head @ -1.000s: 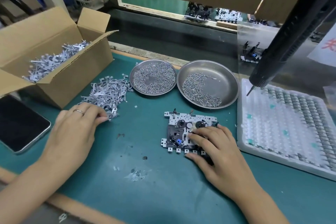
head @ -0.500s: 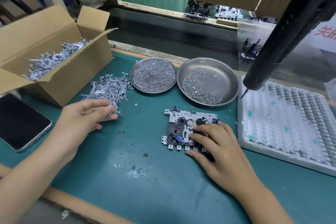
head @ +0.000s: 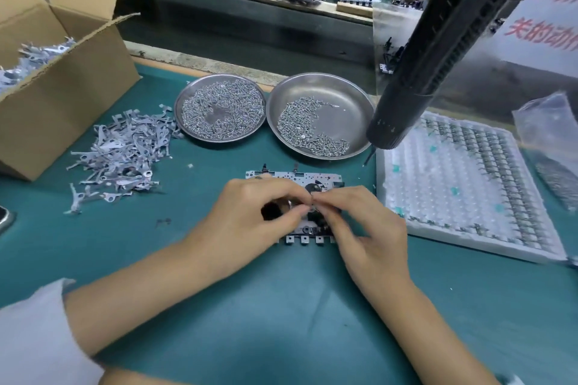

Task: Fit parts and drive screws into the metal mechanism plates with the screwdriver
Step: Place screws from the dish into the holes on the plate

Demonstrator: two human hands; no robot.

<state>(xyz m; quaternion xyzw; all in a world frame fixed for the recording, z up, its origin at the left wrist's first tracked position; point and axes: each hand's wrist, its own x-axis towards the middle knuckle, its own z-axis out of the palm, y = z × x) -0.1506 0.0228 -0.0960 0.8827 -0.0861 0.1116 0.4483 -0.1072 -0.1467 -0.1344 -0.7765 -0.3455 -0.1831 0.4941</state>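
Observation:
A metal mechanism plate lies flat on the green mat, mostly hidden under both hands. My left hand hovers over its left half with fingers curled, pinching a small metal lever part at the fingertips. My right hand is over the right half, its fingertips meeting the left hand's at the same small part. A black electric screwdriver hangs above the right side, tip down near the plate's far right corner, held by neither hand.
Two steel dishes of screws sit behind the plate. A loose pile of grey metal levers lies left, beside an open cardboard box of more. A white parts tray lies right. A phone's corner shows at the left edge.
My left hand left the lever pile and came right to the plate with a small part. My right hand lifted its fingers to meet it. The view moved closer.

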